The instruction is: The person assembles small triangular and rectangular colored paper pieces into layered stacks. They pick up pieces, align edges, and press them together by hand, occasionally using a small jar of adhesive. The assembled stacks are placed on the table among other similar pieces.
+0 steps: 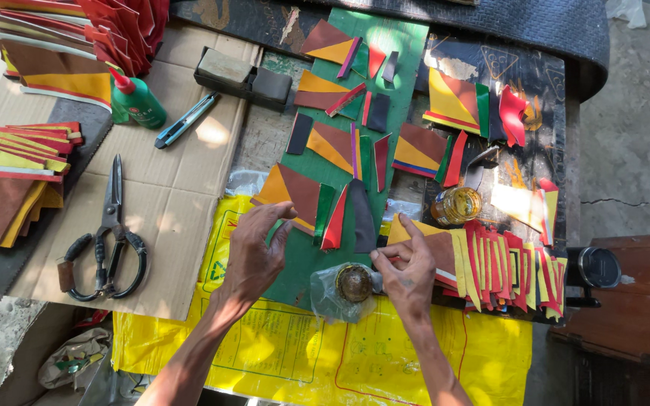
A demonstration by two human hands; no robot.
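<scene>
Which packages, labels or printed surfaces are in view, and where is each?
Glue bottle: upper left on cardboard, green with red nozzle and printed label.
Yellow plastic sack: spread under both forearms, red and green print.
Clear plastic wrap: by the right hand, around a round brown lid.

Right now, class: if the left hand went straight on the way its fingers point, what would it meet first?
The left hand points up and right; it would probably first meet the brown-and-orange leather piece on the green board, which its fingertips seem almost to touch.
</scene>
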